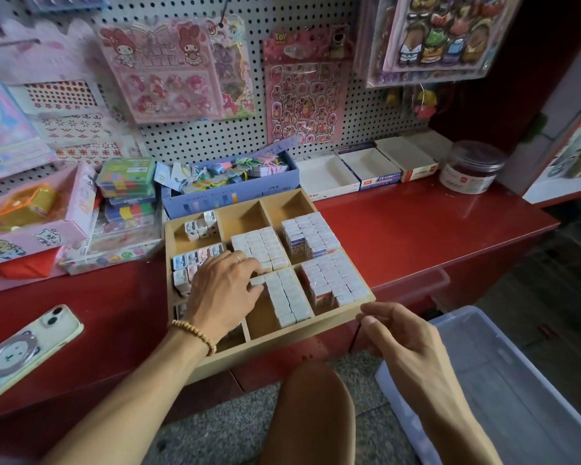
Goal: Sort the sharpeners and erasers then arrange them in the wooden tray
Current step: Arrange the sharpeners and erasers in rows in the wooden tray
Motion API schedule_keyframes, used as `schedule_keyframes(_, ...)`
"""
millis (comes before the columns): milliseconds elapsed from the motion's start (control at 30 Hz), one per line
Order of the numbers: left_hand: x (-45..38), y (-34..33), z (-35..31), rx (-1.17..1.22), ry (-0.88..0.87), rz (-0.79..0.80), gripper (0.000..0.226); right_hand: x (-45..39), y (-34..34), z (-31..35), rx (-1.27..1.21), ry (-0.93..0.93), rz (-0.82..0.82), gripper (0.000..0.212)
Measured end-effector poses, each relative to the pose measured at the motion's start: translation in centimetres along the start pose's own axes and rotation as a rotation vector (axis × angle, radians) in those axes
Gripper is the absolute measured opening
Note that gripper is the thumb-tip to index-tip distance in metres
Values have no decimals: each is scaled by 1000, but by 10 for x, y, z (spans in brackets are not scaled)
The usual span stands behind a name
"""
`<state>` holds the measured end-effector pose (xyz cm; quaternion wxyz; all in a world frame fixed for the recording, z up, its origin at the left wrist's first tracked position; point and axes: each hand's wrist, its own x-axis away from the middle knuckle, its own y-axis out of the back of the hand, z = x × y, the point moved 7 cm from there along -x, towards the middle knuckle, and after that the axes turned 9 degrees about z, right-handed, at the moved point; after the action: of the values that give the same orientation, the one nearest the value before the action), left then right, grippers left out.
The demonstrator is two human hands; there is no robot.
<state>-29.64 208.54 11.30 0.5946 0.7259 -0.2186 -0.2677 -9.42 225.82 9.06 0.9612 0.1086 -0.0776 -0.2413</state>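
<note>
Reaching into the wooden tray (316, 333), the left hand (222, 290) lies palm down across its middle left, fingertips on the wrapped white erasers (284, 297) where the centre and near-centre compartments meet; whether it pinches one or only presses on them cannot be told. A beaded bracelet (193, 332) circles that wrist. The right hand (403, 344) hovers at the tray's near right corner, fingers loosely curled, thumb and forefinger close together, holding nothing visible.

The tray sits on the red counter (433, 223), its near edge overhanging. Erasers fill the centre, right-middle (311, 236) and near-right (336, 276) compartments in tight rows. Sharpeners (200, 226), small with printed faces, stand in the far-left compartment, and more (190, 263) fill the left-middle one, partly under the hand. The two far compartments at centre and right hold nothing.

Behind the tray stands a blue box (228, 193) of mixed stationery, with open white cartons (369, 166) and a clear jar (472, 166) farther right. A phone (24, 350) lies near left on the counter. A translucent plastic bin (503, 380) sits on the floor at near right.
</note>
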Motion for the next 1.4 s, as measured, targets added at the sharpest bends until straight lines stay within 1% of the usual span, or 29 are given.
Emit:
schedule_keyframes(67,5,9,0,132,28,19,20,2,4,2,-8,7,-7,11)
schedule_keyframes(133,14,16,-9,353,31,61,18,5,9,4,-24,15,-13,12)
schedule_keyframes(200,24,22,-29,574,15,116,16,9,18,7,-26,25,-30,13)
schedule_keyframes(267,35,25,-57,730,-28,179,14,16,30,8,-28,29,-63,15)
schedule_keyframes(367,53,24,-103,903,-90,289,14,29,52,2,-16,20,-130,12)
schedule_keyframes(467,72,6,-147,979,-126,415,17,43,79,-13,-13,-6,-201,11)
schedule_keyframes(600,89,-30,-201,967,-182,520,16,65,118,-39,-14,-62,-290,13)
schedule_keyframes(700,101,-66,-239,974,-168,626,17,81,147,-67,-13,-130,-360,12)
schedule_keyframes(767,109,-96,-261,942,-177,720,15,89,164,-91,-8,-183,-408,13)
schedule_keyframes(867,114,-139,-289,882,-197,820,15,98,184,-132,-19,-276,-481,15)
schedule_keyframes(1000,107,-192,-316,791,-221,883,17,102,197,-196,-24,-440,-537,16)
schedule_keyframes(1133,83,-250,-335,712,-244,941,18,90,196,-266,-18,-604,-520,22)
schedule_keyframes(1267,53,-302,-343,581,-326,916,24,71,181,-343,-11,-750,-447,29)
schedule_keyframes(1333,38,-327,-343,469,-390,885,25,62,168,-381,-34,-826,-381,36)
schedule_keyframes(1400,26,-349,-340,331,-459,862,28,52,149,-417,-63,-880,-270,46)
